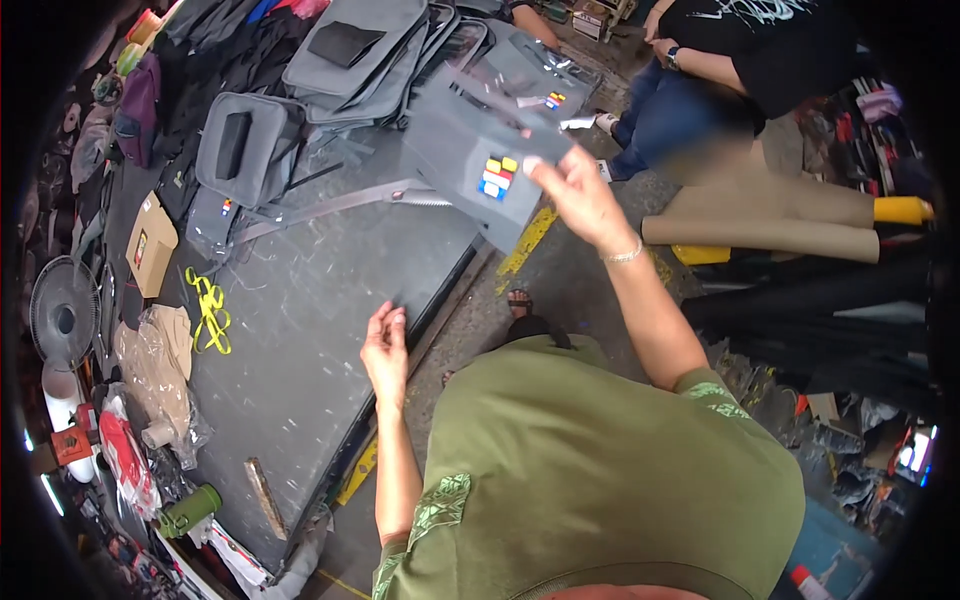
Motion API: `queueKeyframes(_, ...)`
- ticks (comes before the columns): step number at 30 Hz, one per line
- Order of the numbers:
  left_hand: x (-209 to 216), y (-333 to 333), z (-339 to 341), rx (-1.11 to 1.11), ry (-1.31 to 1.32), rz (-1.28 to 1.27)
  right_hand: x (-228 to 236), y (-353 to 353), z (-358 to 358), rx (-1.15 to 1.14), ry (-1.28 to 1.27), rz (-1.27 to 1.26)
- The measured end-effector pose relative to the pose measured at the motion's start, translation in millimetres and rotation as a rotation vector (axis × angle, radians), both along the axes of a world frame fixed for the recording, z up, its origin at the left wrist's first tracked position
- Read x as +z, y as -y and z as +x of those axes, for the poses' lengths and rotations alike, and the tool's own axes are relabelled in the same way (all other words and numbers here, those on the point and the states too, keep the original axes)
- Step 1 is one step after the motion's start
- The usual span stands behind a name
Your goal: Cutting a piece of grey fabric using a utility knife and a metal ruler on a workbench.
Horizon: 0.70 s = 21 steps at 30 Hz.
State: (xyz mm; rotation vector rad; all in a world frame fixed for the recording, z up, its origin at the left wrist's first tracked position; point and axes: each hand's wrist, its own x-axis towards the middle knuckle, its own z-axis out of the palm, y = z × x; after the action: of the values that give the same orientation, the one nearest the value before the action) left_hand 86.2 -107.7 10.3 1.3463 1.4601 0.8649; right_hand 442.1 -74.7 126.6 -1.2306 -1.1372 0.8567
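In the head view my right hand (580, 200) pinches the right edge of a grey fabric bag panel (455, 145) with a small patch of yellow, red, white and blue blocks on it. The panel is lifted over the table's edge and slightly blurred. A long grey zipper strip (345, 200) stretches from beside it across the table toward a grey piece with a similar patch (210, 222). My left hand (385, 350) hovers over the table (300, 330) by its near edge, fingers loosely bent and apart, holding nothing.
Stacked grey bags (350, 60) and a smaller grey bag (245, 150) lie at the back. Yellow cord (208, 310), a cardboard box (150, 245) and a fan (66, 312) are at left. Someone in dark clothes (760, 50) sits beyond brown rolls (760, 235).
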Motion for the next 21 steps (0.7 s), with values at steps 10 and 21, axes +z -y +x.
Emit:
queueKeyframes(10,-6,-5,39,0.235,-0.149,-0.048,-58,-128,171,-0.009,-0.621,0.075)
queueKeyframes(21,-10,-8,41,0.302,-0.138,-0.105,-196,-157,206,-0.367,-0.436,-0.279)
